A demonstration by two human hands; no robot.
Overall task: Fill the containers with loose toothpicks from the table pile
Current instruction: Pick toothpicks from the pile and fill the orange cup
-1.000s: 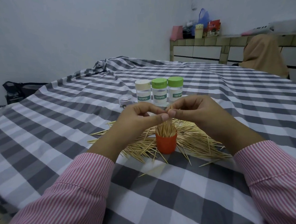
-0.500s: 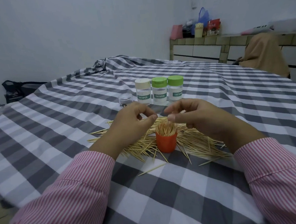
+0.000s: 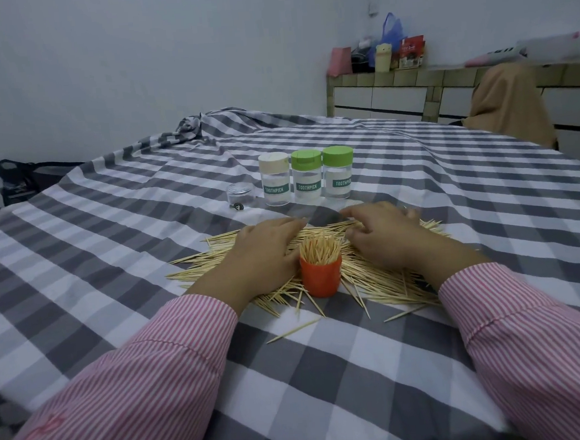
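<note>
An orange container (image 3: 321, 275) stands upright in the middle of the toothpick pile (image 3: 382, 278), packed with toothpicks standing on end, their tips fanning out above its rim. The loose pile spreads flat on the grey-and-white checked cloth (image 3: 114, 273) around the container, with a few strays (image 3: 292, 330) at 6 o'clock of it.

The left hand (image 3: 263, 252) lies palm down on the pile at 9 o'clock of the orange container, fingers stretched forward and relaxed; whether the fingertips have hold of any toothpicks cannot be told. The right hand (image 3: 382, 234) lies on the pile at 2 o'clock of the container, fingers lightly bent with their tips down among the toothpicks; any pinch is hidden.

At 12 o'clock, beyond the hands, three clear jars labelled TOOTHPICK stand in a row just beside one another: a cream-lidded jar (image 3: 274, 179), a middle green-lidded jar (image 3: 307, 176) and a right green-lidded jar (image 3: 338, 172), all capped; their contents cannot be made out. At 9 o'clock of that row sits a small clear pot (image 3: 240, 193) with a small dark object (image 3: 238, 207) at its foot
</note>
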